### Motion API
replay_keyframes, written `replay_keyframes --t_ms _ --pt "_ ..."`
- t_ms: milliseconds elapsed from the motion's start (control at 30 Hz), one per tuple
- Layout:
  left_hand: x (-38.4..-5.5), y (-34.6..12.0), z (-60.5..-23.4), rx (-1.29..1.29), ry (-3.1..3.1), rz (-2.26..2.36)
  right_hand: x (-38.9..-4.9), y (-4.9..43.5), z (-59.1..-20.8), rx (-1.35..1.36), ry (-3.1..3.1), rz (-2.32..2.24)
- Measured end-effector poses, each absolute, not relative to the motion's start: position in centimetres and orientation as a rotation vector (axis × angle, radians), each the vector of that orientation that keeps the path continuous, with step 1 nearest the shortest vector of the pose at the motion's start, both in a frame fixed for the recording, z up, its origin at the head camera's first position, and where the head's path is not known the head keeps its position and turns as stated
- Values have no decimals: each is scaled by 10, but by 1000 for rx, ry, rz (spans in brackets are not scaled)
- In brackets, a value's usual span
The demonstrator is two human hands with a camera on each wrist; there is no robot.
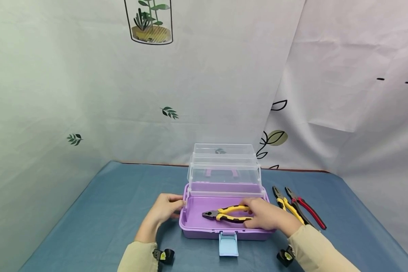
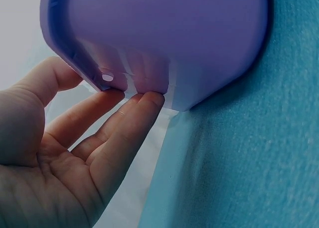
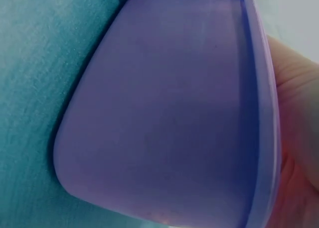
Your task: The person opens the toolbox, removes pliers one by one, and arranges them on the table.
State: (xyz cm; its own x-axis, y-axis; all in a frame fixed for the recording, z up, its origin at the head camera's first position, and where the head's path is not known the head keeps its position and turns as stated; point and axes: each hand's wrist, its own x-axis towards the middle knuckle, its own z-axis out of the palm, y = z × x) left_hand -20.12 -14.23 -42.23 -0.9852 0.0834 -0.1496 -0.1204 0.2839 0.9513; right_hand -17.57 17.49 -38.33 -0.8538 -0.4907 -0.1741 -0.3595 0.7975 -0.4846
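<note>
A purple toolbox (image 1: 193,206) stands on the table with its clear lid (image 1: 226,166) raised at the back. My left hand (image 1: 166,209) pinches the box's left side, thumb over the rim and fingertips against the outer wall, as the left wrist view shows. Inside the box, yellow-and-black pliers (image 1: 226,218) lie with their dark jaws to the left. My right hand (image 1: 263,213) reaches over the right rim and holds the ends of the handles. In the right wrist view the box wall (image 3: 159,108) hides most of that hand (image 3: 299,118).
A light blue latch (image 1: 228,244) hangs down at the box's front. To the right lie another yellow-and-black pair of pliers (image 1: 285,204) and a red-and-black pair (image 1: 307,207). A blue cloth (image 1: 122,211) covers the table, and a printed curtain (image 1: 207,75) hangs behind.
</note>
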Motion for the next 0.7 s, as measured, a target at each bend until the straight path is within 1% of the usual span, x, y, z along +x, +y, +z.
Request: replay_keyframes --t_ms 400,700 --pt "-200 -142 -422 -35 2367 1779 -166 182 -389 -794 2770 -673" --pt "-201 -142 -421 -33 2360 1784 -159 189 -397 -780 2849 -789"
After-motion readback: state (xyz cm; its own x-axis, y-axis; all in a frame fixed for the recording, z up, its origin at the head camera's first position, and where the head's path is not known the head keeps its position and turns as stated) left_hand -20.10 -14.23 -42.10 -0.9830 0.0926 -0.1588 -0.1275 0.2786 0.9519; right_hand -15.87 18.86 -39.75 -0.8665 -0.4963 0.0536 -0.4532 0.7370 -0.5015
